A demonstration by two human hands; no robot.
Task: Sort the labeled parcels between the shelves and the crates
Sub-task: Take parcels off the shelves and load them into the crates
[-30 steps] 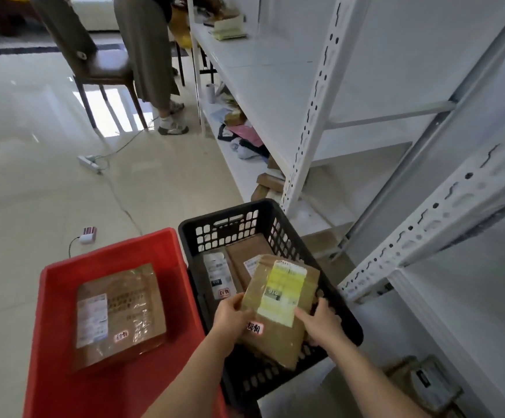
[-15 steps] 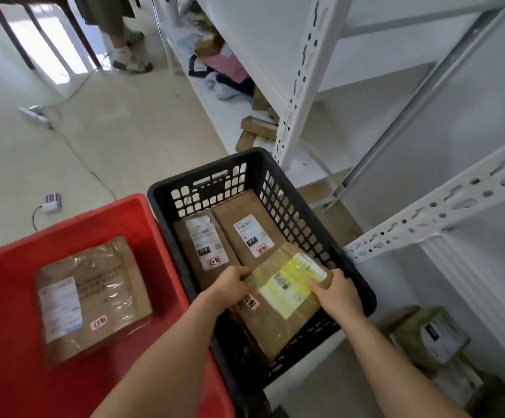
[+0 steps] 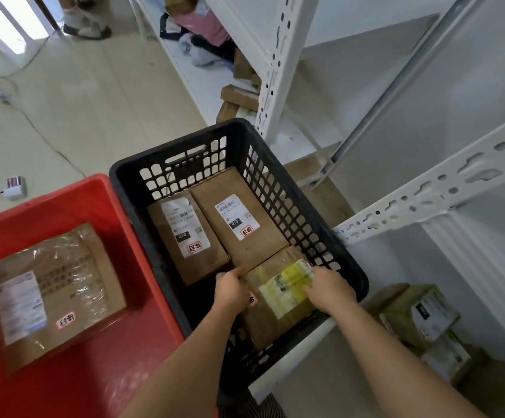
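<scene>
Head view: gripped with left hand [image 3: 230, 286] and right hand [image 3: 328, 289] at opposite edges, the parcel with yellow label [image 3: 278, 297], low inside the black crate [image 3: 347, 267] at its near right corner, just beside two brown parcels [image 3: 215, 230] deeper in. Held from both sides probably to set it flat into the free gap. Brown paper, glossy tape, small red-framed sticker partly hidden.

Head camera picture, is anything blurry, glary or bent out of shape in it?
Head view: glare streaks the clear tape on the parcel in the red crate; the yellow-labeled parcel and both hands on it are motion-smeared; the wide lens splays the white shelf uprights; a bright window patch blows out at top left.
</scene>
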